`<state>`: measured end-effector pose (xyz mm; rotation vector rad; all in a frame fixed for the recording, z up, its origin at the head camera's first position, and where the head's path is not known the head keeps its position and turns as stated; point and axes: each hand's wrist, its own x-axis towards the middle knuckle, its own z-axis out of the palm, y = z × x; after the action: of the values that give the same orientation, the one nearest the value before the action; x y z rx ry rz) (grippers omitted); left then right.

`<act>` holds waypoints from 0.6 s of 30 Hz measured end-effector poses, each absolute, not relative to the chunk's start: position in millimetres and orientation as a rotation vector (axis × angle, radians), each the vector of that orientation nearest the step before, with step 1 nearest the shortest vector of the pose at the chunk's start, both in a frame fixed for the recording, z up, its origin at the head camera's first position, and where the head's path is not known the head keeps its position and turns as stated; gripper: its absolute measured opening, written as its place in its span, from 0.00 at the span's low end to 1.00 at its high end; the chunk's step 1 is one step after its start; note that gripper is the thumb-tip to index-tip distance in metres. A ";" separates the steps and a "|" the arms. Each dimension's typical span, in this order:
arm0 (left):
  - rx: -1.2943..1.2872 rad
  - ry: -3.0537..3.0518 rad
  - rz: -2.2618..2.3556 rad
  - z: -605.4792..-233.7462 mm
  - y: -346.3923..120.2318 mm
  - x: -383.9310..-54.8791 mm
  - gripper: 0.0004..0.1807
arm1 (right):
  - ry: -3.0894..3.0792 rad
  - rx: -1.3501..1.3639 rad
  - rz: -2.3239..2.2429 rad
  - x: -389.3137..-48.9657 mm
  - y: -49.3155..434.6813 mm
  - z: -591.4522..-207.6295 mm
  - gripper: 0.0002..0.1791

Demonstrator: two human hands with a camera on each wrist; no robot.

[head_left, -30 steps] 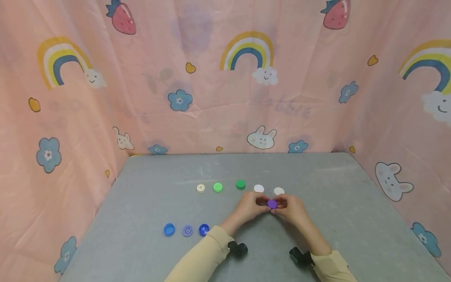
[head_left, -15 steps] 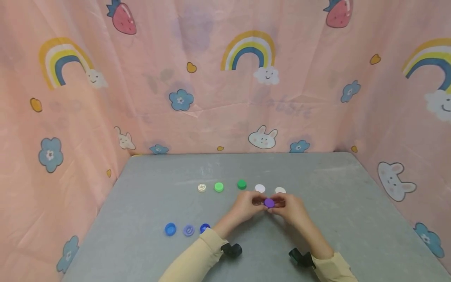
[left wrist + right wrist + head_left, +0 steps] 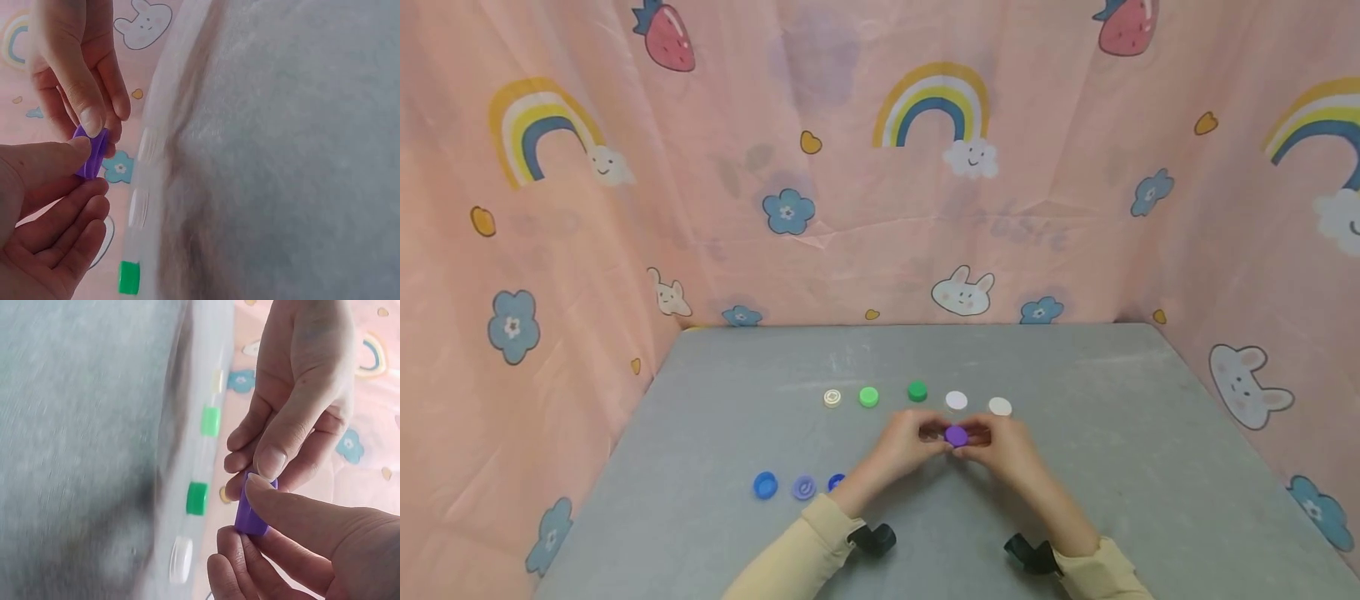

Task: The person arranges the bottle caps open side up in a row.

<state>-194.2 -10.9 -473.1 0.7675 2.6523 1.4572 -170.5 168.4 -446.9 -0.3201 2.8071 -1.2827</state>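
A purple bottle cap [image 3: 957, 436] is held just above the grey table between both hands. My left hand [image 3: 904, 443] pinches its left edge with thumb and fingers. From the other side my right hand [image 3: 1006, 450] pinches it too. In the left wrist view the purple cap [image 3: 95, 153] stands on edge, its rim partly covered by the thumbs. The right wrist view has the same purple cap [image 3: 251, 515] below the left thumb. Just beyond the hands lie two white caps, one behind the left hand [image 3: 956, 400] and one behind the right [image 3: 1000, 406].
On the grey table [image 3: 1150, 467], a dark green cap [image 3: 917, 391], a light green cap [image 3: 868, 397] and a cream cap [image 3: 832, 398] continue the back row. Nearer left lie a blue cap [image 3: 765, 485], a lavender cap [image 3: 804, 487] and a dark blue cap [image 3: 836, 482], partly covered by the left forearm.
Both hands have moved left together with the purple cap between them. The left forearm now covers more of the dark blue cap. The view has shifted slightly.
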 end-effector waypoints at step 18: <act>0.743 2.607 1.486 -465.5 -48.9 -177.0 0.13 | 2.708 -0.517 -1.356 -165.5 139.4 -450.0 0.17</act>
<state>-177.0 -48.9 -465.5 0.7431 2.6068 1.4865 -165.5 139.4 -450.0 -0.5168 2.7077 -1.3560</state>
